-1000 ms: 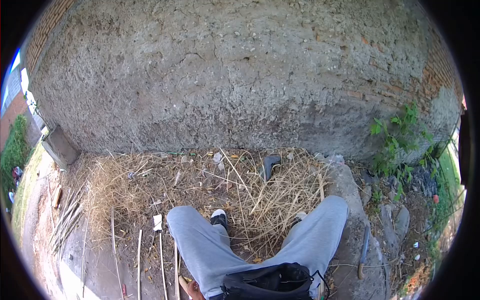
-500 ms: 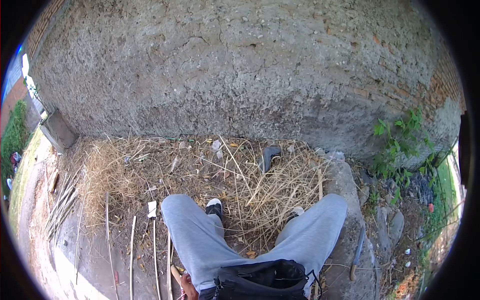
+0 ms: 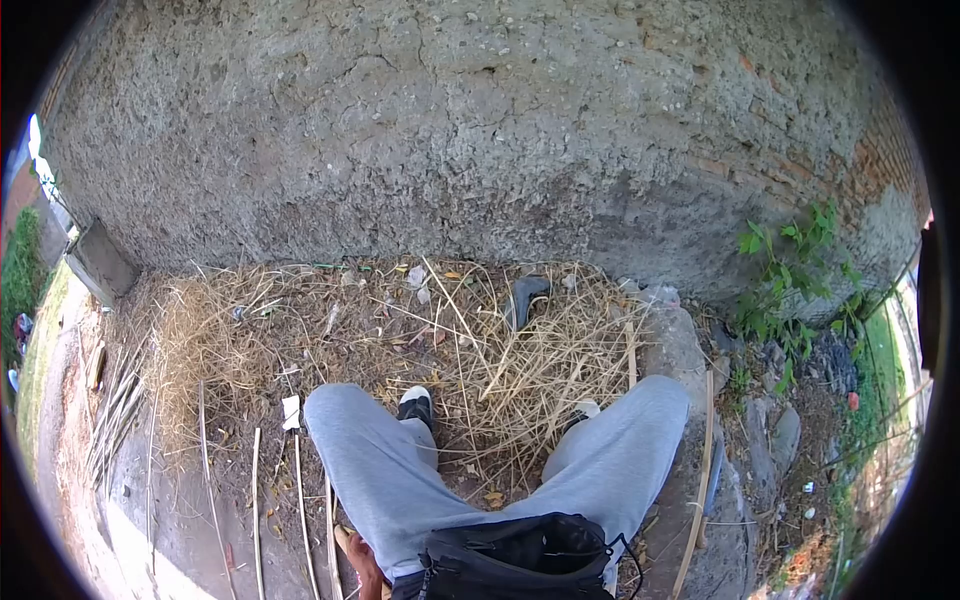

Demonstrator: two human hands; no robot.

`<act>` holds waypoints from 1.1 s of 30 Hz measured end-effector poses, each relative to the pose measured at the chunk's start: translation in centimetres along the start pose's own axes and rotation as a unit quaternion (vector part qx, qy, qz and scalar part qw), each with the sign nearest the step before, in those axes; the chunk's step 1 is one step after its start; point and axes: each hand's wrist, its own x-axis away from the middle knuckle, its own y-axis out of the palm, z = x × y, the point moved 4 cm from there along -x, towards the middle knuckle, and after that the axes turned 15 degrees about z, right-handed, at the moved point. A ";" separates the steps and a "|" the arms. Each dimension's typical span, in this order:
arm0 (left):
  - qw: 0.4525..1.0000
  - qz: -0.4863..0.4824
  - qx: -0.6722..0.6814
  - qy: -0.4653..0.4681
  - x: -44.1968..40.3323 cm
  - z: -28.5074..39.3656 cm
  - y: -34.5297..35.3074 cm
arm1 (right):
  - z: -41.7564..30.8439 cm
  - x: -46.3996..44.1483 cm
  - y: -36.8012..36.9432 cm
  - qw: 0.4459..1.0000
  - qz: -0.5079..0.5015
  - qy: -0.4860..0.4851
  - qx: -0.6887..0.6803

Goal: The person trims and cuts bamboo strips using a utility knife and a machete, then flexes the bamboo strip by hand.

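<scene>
My left hand (image 3: 366, 566) shows only in part at the bottom edge, beside my left thigh. Its fingers look curled against a tan wooden piece (image 3: 344, 541), most of which is hidden. My right hand is out of view. On the right, a long pale stick (image 3: 698, 485) stretches from beside my knee to the bottom edge; its lower end is cut off. Behind it, partly covered, is a knife (image 3: 714, 478) on the concrete ledge. Several thin sticks (image 3: 257, 510) lie side by side left of my leg.
Dry straw (image 3: 540, 390) and leaves cover the soil around my feet. A rough wall (image 3: 450, 140) rises in front. A dark boot-like object (image 3: 523, 300) lies near its base. More sticks (image 3: 122, 410) are bundled at far left; a leafy plant (image 3: 795, 275) grows at right.
A long stick has come into view on the right, across the knife. My left hand has shifted slightly left and down. The whole view has tilted slightly.
</scene>
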 end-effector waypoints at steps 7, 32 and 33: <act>0.990 0.069 0.011 0.126 -7.7 5.1 0.6 | 1.2 -4.6 -4.3 0.996 0.054 -0.063 -0.025; 0.855 -0.058 0.193 0.478 -8.4 52.3 12.4 | -47.0 -4.6 -27.1 0.770 0.318 -0.541 -0.115; 0.869 -0.068 0.209 0.444 -9.7 53.1 14.0 | -48.7 -4.4 -26.5 0.755 0.317 -0.563 -0.115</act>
